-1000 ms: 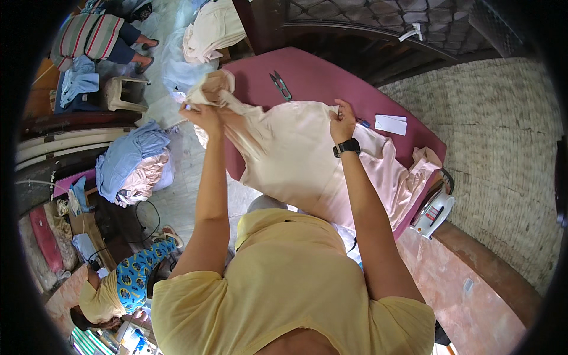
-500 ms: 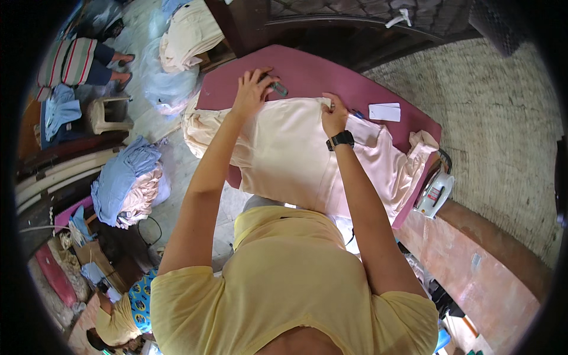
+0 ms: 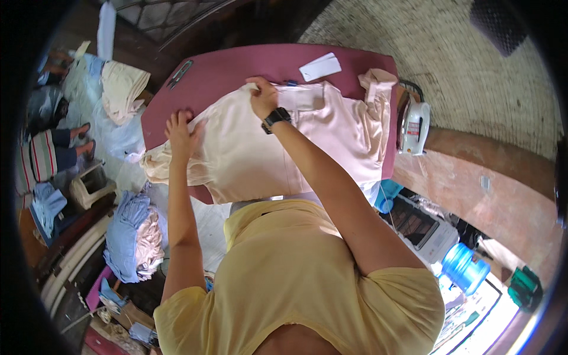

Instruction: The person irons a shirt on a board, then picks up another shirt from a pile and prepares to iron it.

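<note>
Maroon cloth is covering the ironing table (image 3: pixel 236 68), which is filling the middle of the room; across it a pale pink garment (image 3: pixel 278 154) is lying spread, its near hem hanging over the table's edge toward the person and one sleeve trailing off the left side; a heap of blue and pink folded clothes (image 3: pixel 133 242) is sitting on the floor to the left, well apart; a white electric iron (image 3: pixel 412 125) is standing on the ledge just beside the table's right end; the left hand (image 3: pixel 180 131) is resting flat on the garment's left shoulder, fingers spread and gripping nothing; the right hand (image 3: pixel 262 96), a black watch on its wrist, is pinching the fabric at the collar between bent fingers; a white paper slip (image 3: pixel 320 66) and small dark snips (image 3: pixel 179 73) are lying on the bare cloth beyond.
</note>
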The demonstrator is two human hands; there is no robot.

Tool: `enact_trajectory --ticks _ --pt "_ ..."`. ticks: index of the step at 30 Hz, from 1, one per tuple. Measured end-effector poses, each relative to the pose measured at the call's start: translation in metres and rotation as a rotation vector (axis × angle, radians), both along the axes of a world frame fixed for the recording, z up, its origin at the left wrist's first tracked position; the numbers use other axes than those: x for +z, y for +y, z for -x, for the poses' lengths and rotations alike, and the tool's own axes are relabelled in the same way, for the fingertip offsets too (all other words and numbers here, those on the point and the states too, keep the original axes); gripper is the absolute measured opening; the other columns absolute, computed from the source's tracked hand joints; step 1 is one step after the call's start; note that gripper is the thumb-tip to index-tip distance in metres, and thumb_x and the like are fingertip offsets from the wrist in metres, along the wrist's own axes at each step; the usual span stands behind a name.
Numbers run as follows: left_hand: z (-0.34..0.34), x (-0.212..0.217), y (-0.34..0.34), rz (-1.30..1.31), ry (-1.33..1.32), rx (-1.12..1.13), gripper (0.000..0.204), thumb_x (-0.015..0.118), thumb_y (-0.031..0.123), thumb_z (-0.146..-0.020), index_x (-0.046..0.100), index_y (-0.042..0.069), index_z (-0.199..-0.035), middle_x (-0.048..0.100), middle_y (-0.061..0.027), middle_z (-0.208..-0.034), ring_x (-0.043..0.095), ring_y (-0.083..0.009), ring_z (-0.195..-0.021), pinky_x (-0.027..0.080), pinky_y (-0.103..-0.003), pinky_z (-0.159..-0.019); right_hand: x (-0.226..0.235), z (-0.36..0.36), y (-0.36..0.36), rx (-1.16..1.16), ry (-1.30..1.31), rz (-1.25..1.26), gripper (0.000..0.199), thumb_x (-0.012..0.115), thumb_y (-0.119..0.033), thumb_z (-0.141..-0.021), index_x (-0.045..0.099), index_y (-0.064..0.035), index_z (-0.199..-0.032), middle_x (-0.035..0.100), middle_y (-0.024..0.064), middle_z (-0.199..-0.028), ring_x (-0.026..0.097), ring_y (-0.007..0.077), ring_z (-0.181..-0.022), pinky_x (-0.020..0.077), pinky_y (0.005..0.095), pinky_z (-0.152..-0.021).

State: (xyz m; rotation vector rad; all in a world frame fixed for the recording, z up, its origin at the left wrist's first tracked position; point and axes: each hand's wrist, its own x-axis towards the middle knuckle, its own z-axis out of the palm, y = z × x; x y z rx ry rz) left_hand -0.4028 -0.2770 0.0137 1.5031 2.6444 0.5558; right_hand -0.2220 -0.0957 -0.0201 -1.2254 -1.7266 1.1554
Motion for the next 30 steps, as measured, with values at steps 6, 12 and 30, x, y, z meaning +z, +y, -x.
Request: enact_trajectory --ticks 6,12,30 --pt "0.028 -0.029 -0.025 -0.078 -0.048 0.066 0.019 0.064 0.021 -0.086 0.058 0.011 -0.102 0.058 -0.0151 -0.109 0.053 -0.0392 -0.104 0.041 -0.055 -0.081 0.015 0.013 -0.006 0.08 -0.032 -0.07 0.039 0.057 0.006 -0.072 0.063 -0.0154 -0.105 0.065 0.0128 -0.096 0.062 0.0321 -0.095 0.0497 0.0417 -0.082" --pt "-0.034 0.02 0.025 -0.387 0.26 0.201 0.027 0.068 0.016 -0.083 0.059 0.008 -0.107 0.058 -0.0135 -0.108 0.052 -0.0374 -0.103 0.04 -0.05 -0.085 0.039 -0.116 0.047 -0.018 -0.336 -0.665 0.04 0.07 -0.025 -0.083 0.058 -0.0085 -0.117 0.06 0.0166 -0.112 0.056 0.0356 -0.109 0.0474 0.0461 -0.088" --pt "-0.302 -0.011 0.196 -0.357 -0.1 -0.761 0.036 0.062 0.012 -0.087 0.056 0.01 -0.122 0.053 -0.0087 -0.131 0.048 -0.0302 -0.124 0.034 -0.048 -0.106 0.06 -0.343 0.145 -0.398 -0.857 -0.339 0.051 0.06 -0.032 -0.088 0.049 -0.0005 -0.126 0.053 0.0247 -0.126 0.048 0.043 -0.12 0.0409 0.0534 -0.098"
